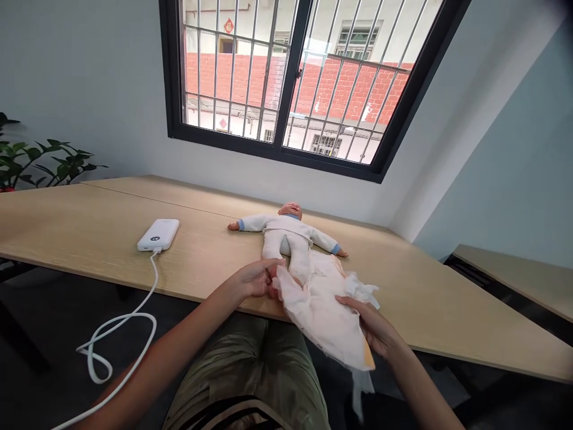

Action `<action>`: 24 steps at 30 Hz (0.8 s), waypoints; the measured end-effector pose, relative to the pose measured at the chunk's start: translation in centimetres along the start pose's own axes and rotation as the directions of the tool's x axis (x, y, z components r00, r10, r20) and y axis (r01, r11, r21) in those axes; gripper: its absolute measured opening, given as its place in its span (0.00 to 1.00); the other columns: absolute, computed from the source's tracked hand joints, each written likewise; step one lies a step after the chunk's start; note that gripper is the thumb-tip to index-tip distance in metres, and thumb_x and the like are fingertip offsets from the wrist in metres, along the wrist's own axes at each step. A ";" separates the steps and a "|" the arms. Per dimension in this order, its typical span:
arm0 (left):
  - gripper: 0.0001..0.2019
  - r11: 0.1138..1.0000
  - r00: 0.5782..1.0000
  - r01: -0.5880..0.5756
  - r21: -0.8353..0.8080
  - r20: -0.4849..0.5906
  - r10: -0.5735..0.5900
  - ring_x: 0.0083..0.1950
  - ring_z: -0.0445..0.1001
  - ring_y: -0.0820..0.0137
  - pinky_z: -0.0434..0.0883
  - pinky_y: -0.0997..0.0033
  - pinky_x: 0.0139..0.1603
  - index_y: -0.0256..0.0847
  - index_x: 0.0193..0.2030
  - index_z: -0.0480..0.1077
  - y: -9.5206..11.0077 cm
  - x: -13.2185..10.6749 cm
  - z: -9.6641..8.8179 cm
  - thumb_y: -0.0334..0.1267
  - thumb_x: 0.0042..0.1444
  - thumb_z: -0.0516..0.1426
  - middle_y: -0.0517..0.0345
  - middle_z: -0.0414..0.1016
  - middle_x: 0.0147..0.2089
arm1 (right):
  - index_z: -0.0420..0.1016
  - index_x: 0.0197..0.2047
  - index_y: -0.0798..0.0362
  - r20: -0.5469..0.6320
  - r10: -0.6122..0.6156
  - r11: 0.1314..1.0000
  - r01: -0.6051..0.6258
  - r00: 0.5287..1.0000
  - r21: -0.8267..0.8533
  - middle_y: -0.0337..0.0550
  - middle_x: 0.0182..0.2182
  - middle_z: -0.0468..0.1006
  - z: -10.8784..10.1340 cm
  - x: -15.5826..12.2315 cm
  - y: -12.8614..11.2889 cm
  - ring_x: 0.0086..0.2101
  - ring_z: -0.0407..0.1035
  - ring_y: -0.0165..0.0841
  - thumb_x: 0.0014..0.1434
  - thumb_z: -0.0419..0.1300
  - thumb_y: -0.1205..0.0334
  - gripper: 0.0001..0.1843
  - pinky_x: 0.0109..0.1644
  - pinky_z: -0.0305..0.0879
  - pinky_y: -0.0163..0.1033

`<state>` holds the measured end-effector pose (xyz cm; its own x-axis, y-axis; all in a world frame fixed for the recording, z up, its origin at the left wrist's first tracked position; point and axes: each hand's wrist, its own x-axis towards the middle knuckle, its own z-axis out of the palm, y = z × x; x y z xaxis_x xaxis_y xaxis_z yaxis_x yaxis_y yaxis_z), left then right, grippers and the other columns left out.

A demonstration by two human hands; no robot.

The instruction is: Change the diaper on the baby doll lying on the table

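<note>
A baby doll in a white outfit with blue cuffs lies on its back on the table, its head away from me and its arms spread. Over its lower right leg and past the table's front edge stretches a white padded diaper with orange edges and loose, ragged strips. My left hand is closed at the doll's foot, pinching the diaper's left edge; its fingertips are partly hidden. On the other side, my right hand grips the diaper's right edge, thumb on top and fingers beneath.
To the left a white power bank rests on the wooden table, and its white cable hangs over the front edge and loops near my left forearm. A leafy plant stands far left. Behind the table is a barred window.
</note>
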<state>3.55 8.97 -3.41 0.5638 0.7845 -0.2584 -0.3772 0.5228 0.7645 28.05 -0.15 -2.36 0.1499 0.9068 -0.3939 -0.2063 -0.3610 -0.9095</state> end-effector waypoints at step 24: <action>0.20 0.931 0.908 0.155 -0.330 0.420 -0.002 0.42 0.76 0.56 0.70 0.56 0.49 0.40 0.27 0.62 -1.2 1.9 1.7 0.56 0.58 0.54 0.60 0.63 0.20 | 0.70 0.58 0.50 -0.177 0.050 0.994 -0.067 0.983 -0.090 0.48 0.30 0.82 -7.1 -2.9 -1.6 0.29 0.77 0.41 0.52 0.66 0.52 0.31 0.33 0.76 0.40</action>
<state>6.38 9.27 -3.83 0.8211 0.5707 0.0118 -0.5062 0.7185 0.4770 34.77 -3.73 -0.71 0.3085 0.8347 -0.4562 -0.1283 -0.4387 -0.8894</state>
